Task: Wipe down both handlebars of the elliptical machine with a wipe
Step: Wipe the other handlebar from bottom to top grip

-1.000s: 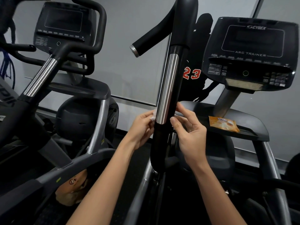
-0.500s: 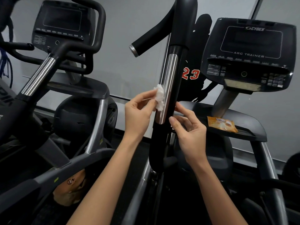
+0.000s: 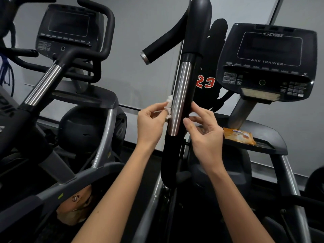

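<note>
A tall handlebar (image 3: 181, 95) stands in front of me, with a chrome middle section and a black grip above it. My left hand (image 3: 150, 122) pinches a crumpled white wipe (image 3: 168, 107) and holds it against the left side of the chrome section. My right hand (image 3: 204, 133) is just right of the bar, fingers loosely curled, with the fingertips touching the bar's black edge; it holds nothing that I can see. A short black side grip (image 3: 158, 48) branches off to the upper left.
An orange pack of wipes (image 3: 239, 135) lies on the tray (image 3: 270, 135) under the Cybex console (image 3: 268, 62) at right. A second machine with its own handlebar (image 3: 42, 86) and console (image 3: 68, 27) stands at left. A grey wall is behind.
My left hand came out from behind the bar with the wipe, rose along the chrome's left side, then dropped slightly. My right hand stayed beside the bar.
</note>
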The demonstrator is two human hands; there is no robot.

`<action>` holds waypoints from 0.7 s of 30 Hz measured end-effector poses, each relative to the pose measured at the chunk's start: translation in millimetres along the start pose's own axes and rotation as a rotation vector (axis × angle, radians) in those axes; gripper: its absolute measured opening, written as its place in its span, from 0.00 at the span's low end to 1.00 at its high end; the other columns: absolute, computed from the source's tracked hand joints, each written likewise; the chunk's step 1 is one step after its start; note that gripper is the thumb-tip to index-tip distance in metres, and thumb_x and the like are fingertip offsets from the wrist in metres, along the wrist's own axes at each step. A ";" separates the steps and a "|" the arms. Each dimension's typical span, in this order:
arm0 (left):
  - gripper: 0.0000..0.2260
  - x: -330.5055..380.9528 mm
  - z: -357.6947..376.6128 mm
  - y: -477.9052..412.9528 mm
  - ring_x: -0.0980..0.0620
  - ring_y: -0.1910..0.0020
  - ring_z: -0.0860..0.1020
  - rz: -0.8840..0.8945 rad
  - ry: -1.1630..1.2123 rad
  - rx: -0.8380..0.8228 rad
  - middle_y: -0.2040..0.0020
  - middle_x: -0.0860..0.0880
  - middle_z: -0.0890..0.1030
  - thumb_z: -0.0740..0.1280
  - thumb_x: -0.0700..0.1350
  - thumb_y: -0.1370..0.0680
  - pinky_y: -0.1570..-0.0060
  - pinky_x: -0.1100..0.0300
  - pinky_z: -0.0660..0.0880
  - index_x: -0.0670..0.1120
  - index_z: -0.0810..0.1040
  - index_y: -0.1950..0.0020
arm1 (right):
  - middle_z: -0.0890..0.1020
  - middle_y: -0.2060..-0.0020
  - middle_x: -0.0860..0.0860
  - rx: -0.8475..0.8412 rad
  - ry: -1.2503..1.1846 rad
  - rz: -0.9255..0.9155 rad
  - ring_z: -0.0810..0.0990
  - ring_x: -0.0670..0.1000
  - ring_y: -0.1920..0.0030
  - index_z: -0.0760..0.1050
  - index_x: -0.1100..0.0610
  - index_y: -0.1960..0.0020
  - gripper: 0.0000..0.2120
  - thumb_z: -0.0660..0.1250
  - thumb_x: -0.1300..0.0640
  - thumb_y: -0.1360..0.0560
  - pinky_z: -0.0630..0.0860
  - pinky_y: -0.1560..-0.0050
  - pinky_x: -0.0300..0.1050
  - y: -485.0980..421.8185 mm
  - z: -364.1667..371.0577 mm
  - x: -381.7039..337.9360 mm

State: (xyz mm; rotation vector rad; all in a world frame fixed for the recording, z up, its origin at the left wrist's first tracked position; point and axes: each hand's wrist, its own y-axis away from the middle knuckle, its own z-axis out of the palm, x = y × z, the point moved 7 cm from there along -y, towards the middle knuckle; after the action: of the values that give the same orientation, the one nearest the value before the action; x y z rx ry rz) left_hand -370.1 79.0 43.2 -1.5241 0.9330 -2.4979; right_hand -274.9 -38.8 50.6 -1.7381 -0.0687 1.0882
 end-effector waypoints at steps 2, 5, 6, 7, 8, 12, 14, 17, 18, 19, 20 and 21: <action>0.11 2.8 -2.0 6.9 0.61 0.59 0.81 0.034 -0.010 0.012 0.58 0.52 0.82 0.67 0.32 0.25 0.54 0.66 0.77 0.49 0.81 0.54 | 0.75 0.46 0.49 0.005 -0.001 -0.002 0.78 0.38 0.52 0.70 0.48 0.38 0.22 0.67 0.67 0.27 0.74 0.53 0.29 -0.1 -0.2 0.6; 0.15 17.7 -3.6 27.0 0.62 0.51 0.79 0.250 -0.130 0.042 0.54 0.55 0.80 0.68 0.31 0.27 0.52 0.69 0.75 0.52 0.81 0.54 | 0.75 0.47 0.47 0.019 -0.005 -0.013 0.78 0.37 0.53 0.70 0.47 0.39 0.23 0.67 0.68 0.27 0.74 0.53 0.29 -0.5 -0.5 1.0; 0.16 19.5 -2.4 29.0 0.62 0.50 0.79 0.286 -0.150 0.048 0.54 0.56 0.80 0.68 0.31 0.27 0.52 0.70 0.75 0.53 0.81 0.54 | 0.75 0.47 0.47 0.021 -0.006 -0.015 0.78 0.37 0.53 0.70 0.47 0.39 0.23 0.67 0.67 0.27 0.74 0.53 0.29 -0.5 -0.3 1.1; 0.15 17.8 -2.0 26.7 0.61 0.51 0.79 0.268 -0.133 0.058 0.54 0.55 0.80 0.68 0.31 0.27 0.52 0.69 0.75 0.52 0.81 0.53 | 0.75 0.47 0.47 0.019 -0.005 -0.013 0.78 0.37 0.53 0.70 0.47 0.39 0.23 0.67 0.67 0.27 0.74 0.53 0.29 -0.1 0.2 1.2; 0.13 13.6 -1.6 19.8 0.60 0.53 0.80 0.196 -0.076 0.062 0.55 0.54 0.81 0.68 0.32 0.26 0.52 0.68 0.76 0.51 0.81 0.54 | 0.75 0.47 0.48 0.019 0.001 -0.012 0.78 0.37 0.53 0.69 0.47 0.38 0.23 0.67 0.67 0.27 0.74 0.53 0.29 0.0 0.3 1.2; 0.08 -12.0 12.5 -11.4 0.58 0.66 0.79 -0.231 0.206 -0.088 0.65 0.50 0.81 0.63 0.34 0.22 0.62 0.66 0.79 0.38 0.80 0.46 | 0.75 0.46 0.50 0.017 0.008 -0.011 0.78 0.38 0.52 0.69 0.49 0.37 0.23 0.67 0.67 0.27 0.74 0.52 0.29 -0.2 0.1 0.8; 0.10 -18.5 24.1 -15.6 0.61 0.73 0.75 -0.352 0.244 -0.261 0.68 0.51 0.79 0.58 0.35 0.20 0.72 0.71 0.73 0.36 0.78 0.45 | 0.75 0.46 0.51 0.018 0.012 -0.012 0.78 0.38 0.51 0.69 0.51 0.36 0.23 0.67 0.67 0.27 0.74 0.52 0.29 -0.4 0.4 1.1; 0.12 -20.7 37.4 -5.8 0.62 0.81 0.69 -0.463 0.276 -0.473 0.75 0.54 0.73 0.52 0.34 0.20 0.80 0.74 0.65 0.39 0.75 0.54 | 0.76 0.46 0.51 0.025 0.019 -0.016 0.77 0.37 0.51 0.68 0.52 0.35 0.23 0.67 0.68 0.27 0.74 0.51 0.29 0.1 0.4 1.4; 0.13 -22.7 39.1 -0.9 0.62 0.83 0.69 -0.492 0.273 -0.510 0.77 0.54 0.72 0.52 0.35 0.20 0.81 0.74 0.64 0.39 0.75 0.55 | 0.76 0.47 0.50 0.027 0.024 -0.018 0.78 0.37 0.51 0.68 0.52 0.36 0.23 0.67 0.68 0.27 0.74 0.51 0.29 0.1 0.1 1.4; 0.14 -28.6 38.4 3.1 0.62 0.83 0.68 -0.513 0.247 -0.530 0.78 0.54 0.72 0.52 0.35 0.20 0.81 0.74 0.64 0.39 0.76 0.56 | 0.76 0.47 0.50 0.028 0.029 -0.021 0.78 0.37 0.52 0.69 0.52 0.36 0.23 0.67 0.68 0.27 0.74 0.51 0.29 0.1 -0.2 1.1; 0.16 -36.7 35.3 6.0 0.62 0.82 0.68 -0.525 0.221 -0.529 0.77 0.53 0.72 0.52 0.35 0.20 0.80 0.73 0.65 0.40 0.78 0.58 | 0.75 0.47 0.49 0.027 0.029 -0.022 0.78 0.37 0.52 0.69 0.52 0.36 0.23 0.67 0.67 0.27 0.74 0.51 0.29 0.1 -0.5 1.1; 0.16 -46.6 29.7 6.4 0.62 0.79 0.68 -0.519 0.192 -0.518 0.73 0.52 0.72 0.53 0.34 0.21 0.77 0.73 0.65 0.40 0.79 0.59 | 0.75 0.47 0.49 0.024 0.022 -0.018 0.78 0.37 0.52 0.69 0.52 0.36 0.23 0.67 0.67 0.27 0.74 0.51 0.29 -0.1 -0.6 1.2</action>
State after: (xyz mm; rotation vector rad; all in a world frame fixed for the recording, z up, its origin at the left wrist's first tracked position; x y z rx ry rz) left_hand -323.5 77.0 12.9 -1.8949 1.4717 -2.9572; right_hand -273.8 -38.5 49.9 -1.7240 -0.0572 1.0531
